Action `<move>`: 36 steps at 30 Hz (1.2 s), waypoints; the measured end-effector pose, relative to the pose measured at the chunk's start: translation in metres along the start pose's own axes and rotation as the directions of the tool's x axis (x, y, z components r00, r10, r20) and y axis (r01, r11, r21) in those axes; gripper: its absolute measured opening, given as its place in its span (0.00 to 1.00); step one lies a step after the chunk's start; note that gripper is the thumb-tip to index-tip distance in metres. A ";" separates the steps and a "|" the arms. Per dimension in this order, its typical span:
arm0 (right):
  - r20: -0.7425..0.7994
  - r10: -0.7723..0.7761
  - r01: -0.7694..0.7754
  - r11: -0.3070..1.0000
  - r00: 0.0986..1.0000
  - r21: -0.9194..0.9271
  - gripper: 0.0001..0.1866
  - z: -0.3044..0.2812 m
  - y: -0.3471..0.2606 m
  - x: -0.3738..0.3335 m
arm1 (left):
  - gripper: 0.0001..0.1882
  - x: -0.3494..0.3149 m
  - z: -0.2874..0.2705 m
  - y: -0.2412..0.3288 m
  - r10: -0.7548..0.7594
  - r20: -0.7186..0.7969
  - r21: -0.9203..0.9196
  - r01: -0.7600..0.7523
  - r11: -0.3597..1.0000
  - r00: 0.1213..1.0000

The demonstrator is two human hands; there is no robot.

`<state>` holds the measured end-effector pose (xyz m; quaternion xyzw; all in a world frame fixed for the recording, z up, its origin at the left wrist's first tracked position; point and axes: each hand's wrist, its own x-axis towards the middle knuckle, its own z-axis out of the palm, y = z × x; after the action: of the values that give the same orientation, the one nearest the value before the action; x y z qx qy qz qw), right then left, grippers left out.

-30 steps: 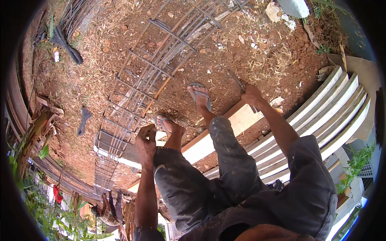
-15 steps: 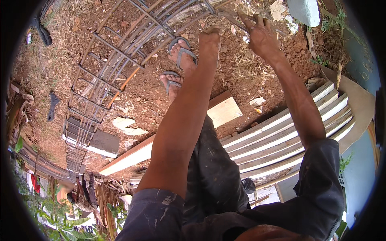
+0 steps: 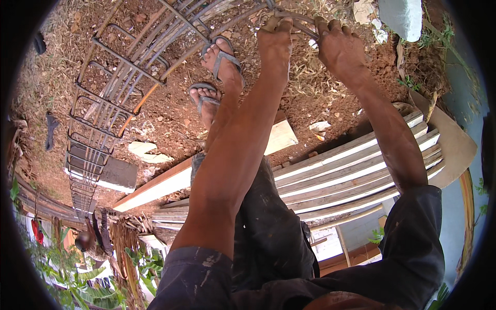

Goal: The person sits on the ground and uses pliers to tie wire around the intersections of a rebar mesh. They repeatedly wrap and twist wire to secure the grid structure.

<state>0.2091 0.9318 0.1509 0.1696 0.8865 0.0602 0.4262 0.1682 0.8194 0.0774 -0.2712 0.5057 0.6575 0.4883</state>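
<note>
A long rebar cage (image 3: 129,64) of rusty bars and square stirrups runs from the upper middle down the left side. Close to its far end, two thin dark metal rods (image 3: 304,26) stretch between my hands. Whether they are bar ends or a tool's handles, I cannot tell. My right hand (image 3: 343,54) is closed around their right part, fingers curled over them. My left hand (image 3: 276,44) is closed at their left part, beside the cage; what lies inside its fingers is hidden.
My sandalled feet (image 3: 222,62) stand beside the cage on reddish soil. Long timber planks (image 3: 356,170) lie stacked at right, by a pale blue wall (image 3: 457,98). A grey block (image 3: 111,173) sits by the cage. Another person (image 3: 95,243) is at lower left.
The cage and my feet have shifted left in the picture. My left hand has come closer to my right hand and up to the rods. My right hand keeps its grip.
</note>
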 end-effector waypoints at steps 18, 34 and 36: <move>0.039 0.321 -0.269 0.713 0.946 0.648 0.31 0.065 -0.036 -0.060 | 0.12 0.020 0.053 -0.023 -0.081 -0.470 0.171 0.181 0.969 0.879; -0.293 0.265 0.172 0.399 0.919 0.901 0.18 0.208 -0.082 0.053 | 0.18 0.062 -0.011 -0.064 0.237 -0.046 0.447 -0.192 0.874 0.970; -0.278 0.276 0.149 0.411 0.920 0.899 0.17 0.205 -0.084 0.054 | 0.23 0.057 -0.022 -0.053 0.104 -0.039 0.439 -0.077 0.895 0.994</move>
<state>0.3160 0.8646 -0.0390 0.3919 0.8336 -0.3809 0.0800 0.1925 0.8205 -0.0002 -0.1510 0.6670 0.5408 0.4898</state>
